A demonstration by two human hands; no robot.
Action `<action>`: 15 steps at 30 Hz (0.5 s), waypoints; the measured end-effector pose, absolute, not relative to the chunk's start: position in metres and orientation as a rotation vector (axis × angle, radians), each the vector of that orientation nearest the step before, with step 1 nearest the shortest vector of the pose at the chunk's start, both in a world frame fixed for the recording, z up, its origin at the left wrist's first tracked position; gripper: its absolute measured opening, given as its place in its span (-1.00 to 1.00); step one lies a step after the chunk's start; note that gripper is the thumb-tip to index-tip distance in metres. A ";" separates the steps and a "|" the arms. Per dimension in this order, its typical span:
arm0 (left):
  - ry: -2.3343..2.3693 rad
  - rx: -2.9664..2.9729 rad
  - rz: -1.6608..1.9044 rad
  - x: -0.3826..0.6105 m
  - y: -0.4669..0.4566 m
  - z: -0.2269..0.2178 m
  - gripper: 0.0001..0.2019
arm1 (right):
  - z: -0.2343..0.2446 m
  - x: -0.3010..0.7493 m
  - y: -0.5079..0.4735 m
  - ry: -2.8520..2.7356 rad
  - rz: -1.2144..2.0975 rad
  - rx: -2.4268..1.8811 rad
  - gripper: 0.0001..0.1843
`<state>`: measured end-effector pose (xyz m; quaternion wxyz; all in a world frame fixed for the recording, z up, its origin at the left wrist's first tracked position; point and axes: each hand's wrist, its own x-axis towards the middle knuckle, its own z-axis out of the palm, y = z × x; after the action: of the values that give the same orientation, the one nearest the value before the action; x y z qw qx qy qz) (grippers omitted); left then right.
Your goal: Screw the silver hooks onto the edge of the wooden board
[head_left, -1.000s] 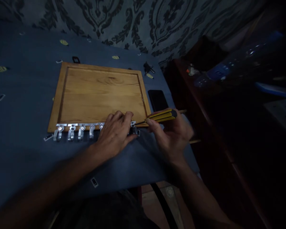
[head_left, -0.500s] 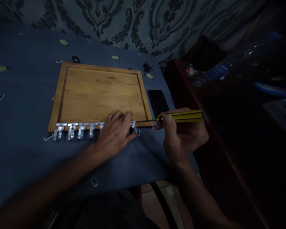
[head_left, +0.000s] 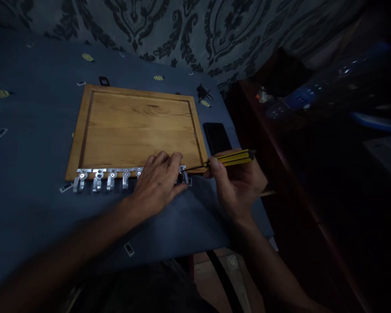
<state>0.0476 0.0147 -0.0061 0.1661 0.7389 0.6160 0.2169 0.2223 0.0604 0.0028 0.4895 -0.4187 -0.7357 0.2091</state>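
Observation:
A wooden board (head_left: 135, 128) lies on a blue cloth. Along its near edge runs a silver metal hook rack (head_left: 99, 177) with several hooks. My left hand (head_left: 158, 182) rests on the rack's right part, fingers curled and pressing down on it. My right hand (head_left: 237, 184) grips a yellow-and-black screwdriver (head_left: 230, 159), held nearly level. Its tip meets the rack's right end (head_left: 183, 170) just past my left fingertips.
A black phone (head_left: 217, 137) lies right of the board. Small dark parts (head_left: 202, 92) and a black clip (head_left: 103, 81) lie near the board's far edge. The blue cloth (head_left: 26, 143) ends at the right, beside dark wooden furniture (head_left: 280, 143). Patterned fabric hangs behind.
Half a second ago the screwdriver was drawn back to the right. It has now moved left again with the tip back at the rack's right end. My left hand stayed put.

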 end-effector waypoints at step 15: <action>1.746 2.095 0.630 0.047 0.014 -0.007 -0.54 | 0.030 0.239 0.075 -2.031 0.838 -0.786 -0.88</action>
<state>0.0473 0.0144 -0.0071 0.1705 0.7375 0.6148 0.2217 0.2386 0.0748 0.0300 0.3931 -0.3099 -0.8003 0.3301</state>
